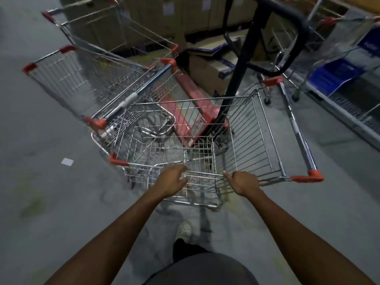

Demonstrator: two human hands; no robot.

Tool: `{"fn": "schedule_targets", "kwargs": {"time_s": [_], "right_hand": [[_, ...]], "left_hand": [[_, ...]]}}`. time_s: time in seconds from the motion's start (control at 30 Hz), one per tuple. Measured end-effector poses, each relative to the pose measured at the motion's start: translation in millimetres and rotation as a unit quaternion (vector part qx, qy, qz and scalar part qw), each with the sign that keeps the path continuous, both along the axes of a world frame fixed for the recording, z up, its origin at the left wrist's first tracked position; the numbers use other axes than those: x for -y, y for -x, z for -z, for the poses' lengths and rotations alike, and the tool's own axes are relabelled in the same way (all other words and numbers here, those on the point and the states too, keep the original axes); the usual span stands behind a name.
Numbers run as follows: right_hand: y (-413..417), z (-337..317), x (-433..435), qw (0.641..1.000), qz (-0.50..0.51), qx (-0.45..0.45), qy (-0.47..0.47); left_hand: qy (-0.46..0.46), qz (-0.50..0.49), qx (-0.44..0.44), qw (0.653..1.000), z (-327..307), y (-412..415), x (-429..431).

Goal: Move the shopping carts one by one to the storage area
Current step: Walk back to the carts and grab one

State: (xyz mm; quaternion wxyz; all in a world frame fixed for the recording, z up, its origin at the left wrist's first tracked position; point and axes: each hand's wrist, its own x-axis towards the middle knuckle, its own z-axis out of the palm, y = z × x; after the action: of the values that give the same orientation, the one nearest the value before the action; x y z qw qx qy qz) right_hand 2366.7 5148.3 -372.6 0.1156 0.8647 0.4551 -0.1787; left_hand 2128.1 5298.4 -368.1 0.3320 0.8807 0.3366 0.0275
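The left arm (115, 229) and right arm (287, 227) are stretching forward, side by side. The left hand (171, 181) is curling its fingers over the cart (301, 138) rail. Just right of it, the right hand (243, 183) is gripping the same rail, thumb forward.

No text, brand or number can be read with certainty; the picture is blurred by motion. The blue carton (337, 73) at the right edge carries white lettering on its upper face, smeared beyond reading. The tall cardboard boxes (144, 21) along the top of the frame bear small white labels (168, 8) whose print is too small and soft to make out. The flattened carton (209, 50) in the upper centre has dark blue printing, illegible. The handle (296, 128) of the shopping cart (312, 175) at the right has a pale band, with no lettering distinguishable.
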Motion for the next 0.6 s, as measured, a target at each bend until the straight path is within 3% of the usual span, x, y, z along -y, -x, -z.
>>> {"fn": "schedule_targets", "kwargs": {"time_s": [0.3,0.6], "right_hand": [[50,-5,53,0.995,-0.04,-0.086,-0.027],[90,-24,114,0.973,-0.147,-0.175,-0.025]], "left_hand": [[0.035,-0.094,0.022,0.995,-6,49,103],[0.008,-0.082,0.041,0.996,-18,41,184]]}}
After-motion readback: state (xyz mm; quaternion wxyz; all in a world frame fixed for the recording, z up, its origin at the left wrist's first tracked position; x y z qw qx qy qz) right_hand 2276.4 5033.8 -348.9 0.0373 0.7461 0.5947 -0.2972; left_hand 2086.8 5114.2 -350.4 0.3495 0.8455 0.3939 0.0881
